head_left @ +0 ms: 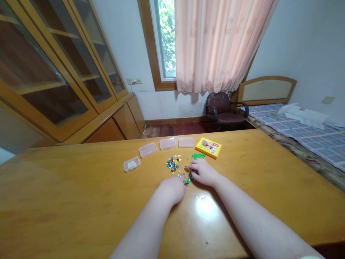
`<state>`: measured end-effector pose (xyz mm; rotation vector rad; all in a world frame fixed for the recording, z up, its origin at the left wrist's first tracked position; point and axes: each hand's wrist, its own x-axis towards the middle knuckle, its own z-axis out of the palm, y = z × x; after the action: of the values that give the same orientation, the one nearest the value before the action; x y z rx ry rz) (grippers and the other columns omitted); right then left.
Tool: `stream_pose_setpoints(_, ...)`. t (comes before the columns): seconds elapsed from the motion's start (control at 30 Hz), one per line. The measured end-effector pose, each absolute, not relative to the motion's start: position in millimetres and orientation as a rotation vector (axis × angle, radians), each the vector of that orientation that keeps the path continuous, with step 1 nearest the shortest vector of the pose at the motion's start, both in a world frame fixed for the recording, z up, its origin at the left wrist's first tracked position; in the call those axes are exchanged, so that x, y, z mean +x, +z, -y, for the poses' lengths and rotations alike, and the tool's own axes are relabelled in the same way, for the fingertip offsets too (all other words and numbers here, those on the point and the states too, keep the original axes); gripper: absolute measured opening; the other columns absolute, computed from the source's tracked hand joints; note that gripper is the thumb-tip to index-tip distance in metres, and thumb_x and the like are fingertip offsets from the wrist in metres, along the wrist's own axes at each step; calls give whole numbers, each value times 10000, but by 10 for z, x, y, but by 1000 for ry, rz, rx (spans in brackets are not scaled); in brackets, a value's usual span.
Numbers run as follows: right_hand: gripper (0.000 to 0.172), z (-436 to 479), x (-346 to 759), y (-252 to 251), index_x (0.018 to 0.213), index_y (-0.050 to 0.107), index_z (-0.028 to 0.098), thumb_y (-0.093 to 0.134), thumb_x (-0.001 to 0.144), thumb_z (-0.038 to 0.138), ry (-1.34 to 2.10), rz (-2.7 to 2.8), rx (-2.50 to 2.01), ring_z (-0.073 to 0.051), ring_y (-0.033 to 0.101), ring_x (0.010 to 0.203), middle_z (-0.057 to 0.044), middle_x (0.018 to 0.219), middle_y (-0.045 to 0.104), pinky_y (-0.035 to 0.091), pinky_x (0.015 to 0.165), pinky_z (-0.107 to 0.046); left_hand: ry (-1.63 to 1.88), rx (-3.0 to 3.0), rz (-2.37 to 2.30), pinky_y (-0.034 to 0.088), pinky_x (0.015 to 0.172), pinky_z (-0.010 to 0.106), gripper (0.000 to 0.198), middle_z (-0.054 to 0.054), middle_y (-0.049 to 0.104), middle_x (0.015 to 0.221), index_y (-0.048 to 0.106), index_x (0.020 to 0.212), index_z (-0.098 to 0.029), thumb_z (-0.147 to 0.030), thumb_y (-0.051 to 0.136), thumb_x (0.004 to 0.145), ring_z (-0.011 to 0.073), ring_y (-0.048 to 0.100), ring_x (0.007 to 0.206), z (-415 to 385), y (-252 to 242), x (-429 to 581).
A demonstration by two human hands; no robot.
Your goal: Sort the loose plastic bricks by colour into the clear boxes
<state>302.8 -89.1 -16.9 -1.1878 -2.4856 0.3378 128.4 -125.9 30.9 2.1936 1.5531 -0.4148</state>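
My left hand (pixel 174 187) rests low over the table at a small heap of mixed toy bricks (pixel 186 182), green, blue and brown. Its index finger and thumb look apart, and its other fingers are hidden. From the right, my right hand (pixel 203 170) reaches over the same heap, index finger stretched out to the left and touching or close above the table. Dark bricks show under its palm. A larger pile of blue, brown, white and yellow bricks (pixel 172 164) lies just beyond my left hand. Green bricks (pixel 198 155) are gathered behind my right hand.
Several clear plastic boxes stand in an arc behind the piles, among them a left box (pixel 125 167) with something white inside. A yellow brick-set box (pixel 208 147) lies at the back right. The wooden table (pixel 81 201) reaches a cabinet; an office chair (pixel 222 108) stands beyond.
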Motion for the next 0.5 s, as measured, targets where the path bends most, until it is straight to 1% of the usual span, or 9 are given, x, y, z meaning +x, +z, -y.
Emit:
stream_pose_setpoints(0.07, 260, 889, 3031, -171, 984, 694, 191, 521, 793, 160, 336, 2498, -1185, -189, 561, 867, -64, 890, 660, 384, 813, -321, -427, 2174, -1596, 487, 892, 441, 520, 171, 622, 1200, 434, 1363, -188, -211, 353, 850, 302, 618, 1059, 1228, 293, 1273)
stream_pose_setpoints(0.17, 190, 877, 3031, -189, 804, 695, 167, 506, 812, 174, 297, 2526, -1199, -167, 552, 765, -54, 766, 647, 375, 738, -288, -423, 2164, -1621, 480, 906, 423, 530, 174, 605, 1226, 413, 1378, -185, -209, 361, 851, 295, 610, 1077, 1229, 319, 1264)
stream_pose_setpoints(0.27, 256, 864, 3035, -200, 673, 654, 159, 471, 848, 196, 224, 2522, -1223, -152, 518, 678, -45, 664, 612, 355, 683, -279, -406, 2174, -1568, 482, 898, 414, 533, 151, 617, 1216, 424, 1371, -249, -197, 358, 844, 285, 613, 1072, 1294, 388, 1275)
stream_pose_setpoints(0.33, 271, 863, 3040, -199, 648, 641, 161, 467, 853, 195, 193, 2507, -1193, -148, 505, 668, -38, 645, 596, 347, 677, -279, -418, 2186, -1521, 492, 875, 425, 514, 147, 636, 1186, 465, 1338, -267, -204, 354, 841, 292, 623, 1049, 1346, 427, 1293)
stream_pose_setpoints(0.43, 248, 869, 3047, -199, 658, 650, 168, 488, 843, 191, 221, 2503, -1079, -144, 508, 693, -33, 680, 599, 349, 697, -278, -438, 2199, -1499, 498, 864, 434, 473, 156, 644, 1168, 532, 1274, -232, -223, 357, 834, 302, 630, 1030, 1383, 437, 1325)
stream_pose_setpoints(0.5, 242, 873, 3051, -208, 670, 663, 173, 498, 845, 198, 271, 2505, -1020, -141, 514, 705, -31, 708, 607, 354, 714, -279, -444, 2191, -1514, 499, 869, 434, 465, 154, 644, 1169, 540, 1258, -218, -224, 356, 831, 300, 631, 1030, 1370, 417, 1338)
